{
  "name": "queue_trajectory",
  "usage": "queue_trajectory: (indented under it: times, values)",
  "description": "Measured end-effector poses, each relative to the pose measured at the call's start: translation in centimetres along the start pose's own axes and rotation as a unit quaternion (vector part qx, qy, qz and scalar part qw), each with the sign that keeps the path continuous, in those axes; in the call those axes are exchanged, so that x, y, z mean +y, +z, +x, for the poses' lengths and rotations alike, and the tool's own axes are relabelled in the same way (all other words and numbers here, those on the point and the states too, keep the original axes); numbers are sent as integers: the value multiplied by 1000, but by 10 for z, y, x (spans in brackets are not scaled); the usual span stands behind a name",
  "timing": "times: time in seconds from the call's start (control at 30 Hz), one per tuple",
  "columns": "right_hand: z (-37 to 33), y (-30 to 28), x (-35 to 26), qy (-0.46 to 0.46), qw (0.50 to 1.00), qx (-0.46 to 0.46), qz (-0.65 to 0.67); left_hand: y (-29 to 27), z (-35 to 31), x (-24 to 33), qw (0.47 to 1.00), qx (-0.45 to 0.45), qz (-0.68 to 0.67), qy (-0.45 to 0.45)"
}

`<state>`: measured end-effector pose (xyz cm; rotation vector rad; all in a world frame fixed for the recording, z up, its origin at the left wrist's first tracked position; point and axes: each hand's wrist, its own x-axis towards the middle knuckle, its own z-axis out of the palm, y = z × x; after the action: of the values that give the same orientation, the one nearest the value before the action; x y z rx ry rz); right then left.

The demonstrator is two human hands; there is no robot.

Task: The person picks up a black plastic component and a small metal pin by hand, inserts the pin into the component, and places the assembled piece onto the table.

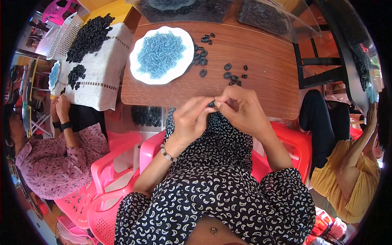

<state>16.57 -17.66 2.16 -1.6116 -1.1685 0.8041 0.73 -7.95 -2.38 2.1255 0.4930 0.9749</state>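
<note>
A small black piece [211, 104] is pinched between the thumb and fingertips of the left hand [191, 118], held up at the near edge of the bench [261, 92], over the person's lap. The right hand [218, 103] meets it there, thumb and index finger pressed together at the piece's end; whether they grip it or something smaller I cannot tell. Just beyond the right hand, a loose cluster of black parts [228, 67] lies partly hidden by the knuckles. A scalloped white plate [136, 71] heaped with pale blue bits [161, 53] takes up the bench's left side, more black parts [203, 73] scattered along its right rim. Clear bins [183, 15] block the far edge. To the left, a cloth-covered bench [108, 61] carries a black heap [90, 36] beside a white basket [65, 36]; a co-worker in a pink patterned shirt [61, 163] sits there. Another person in yellow [347, 179] sits at the right.
</note>
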Motion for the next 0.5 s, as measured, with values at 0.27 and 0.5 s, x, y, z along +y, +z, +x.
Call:
queue_trajectory:
  times: [0.27, 0.5]
  values:
    - [4, -6, 12, 28, 999, -34, 25, -3, 2, -1, 1000, -20, 7, 11]
    - [13, -32, 20, 76, 953, -161, 244, -7, 11, 12, 1000, -17, -24, -1]
